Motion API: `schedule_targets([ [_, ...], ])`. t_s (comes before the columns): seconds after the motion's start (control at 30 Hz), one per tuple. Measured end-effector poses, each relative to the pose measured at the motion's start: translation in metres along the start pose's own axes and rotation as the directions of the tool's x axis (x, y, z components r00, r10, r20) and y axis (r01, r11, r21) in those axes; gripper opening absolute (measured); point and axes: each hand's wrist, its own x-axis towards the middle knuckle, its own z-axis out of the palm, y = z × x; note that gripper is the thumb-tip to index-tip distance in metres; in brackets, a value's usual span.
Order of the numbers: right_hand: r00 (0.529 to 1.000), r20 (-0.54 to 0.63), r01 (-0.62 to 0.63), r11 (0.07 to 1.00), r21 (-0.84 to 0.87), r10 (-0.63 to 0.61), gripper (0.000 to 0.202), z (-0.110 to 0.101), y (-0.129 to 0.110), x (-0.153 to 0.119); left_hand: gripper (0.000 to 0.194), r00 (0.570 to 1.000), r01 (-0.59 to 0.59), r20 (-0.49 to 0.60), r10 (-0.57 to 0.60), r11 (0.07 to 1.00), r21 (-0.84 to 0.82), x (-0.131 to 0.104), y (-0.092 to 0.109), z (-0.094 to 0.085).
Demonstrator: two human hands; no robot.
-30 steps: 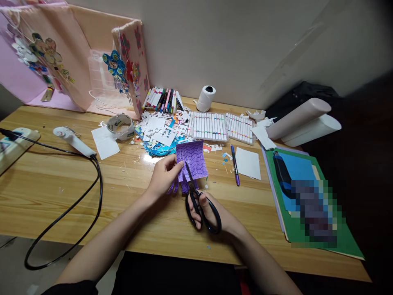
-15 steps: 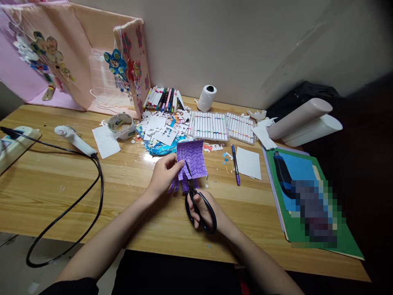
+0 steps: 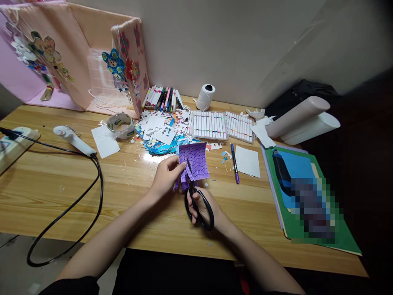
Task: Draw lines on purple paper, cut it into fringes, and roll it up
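Observation:
My left hand [image 3: 167,176] pinches the left edge of a purple sheet of paper [image 3: 198,162] marked with dark wavy lines. Narrow cut strips hang from its lower left part. In my right hand [image 3: 204,207] are black-handled scissors [image 3: 208,211], with fingers through the loops. The scissors' blades point up and away, and the paper lies at them close to my left thumb. Right of the paper, a purple marker [image 3: 235,164] rests beside a small stack of white paper [image 3: 248,162].
Behind the hands lie paper scraps [image 3: 159,131], marker cases [image 3: 210,125], loose markers [image 3: 162,98] and a thread spool [image 3: 205,97]. Left are a tape roll [image 3: 120,125], a glue gun [image 3: 73,140] with its black cable and a power strip [image 3: 18,143]. A green folder [image 3: 337,229] lies right.
The purple paper and my left hand have shifted slightly right. The scissors stay at the paper, their handles a little closer together. The whole view has moved slightly.

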Motion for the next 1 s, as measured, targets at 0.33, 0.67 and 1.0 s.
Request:
schedule_targets([
  [0.33,0.995,0.042,0.092,0.996,-0.019,-0.091,0.079,-0.007,0.01,0.0,0.027,0.995,0.082,0.07,-0.075,0.992,-0.093,-0.003,-0.002,0.004],
  [0.67,0.999,-0.039,0.014,0.999,0.05,-0.012,0.072,-0.001,0.005,0.005,0.025,0.994,0.098,0.063,-0.09,0.984,-0.146,-0.002,-0.004,0.005],
  [1.0,0.996,-0.043,0.076,0.996,-0.054,-0.078,0.073,-0.007,0.004,0.003,0.026,0.98,0.159,0.149,-0.131,0.967,-0.2,-0.004,-0.01,0.007],
])
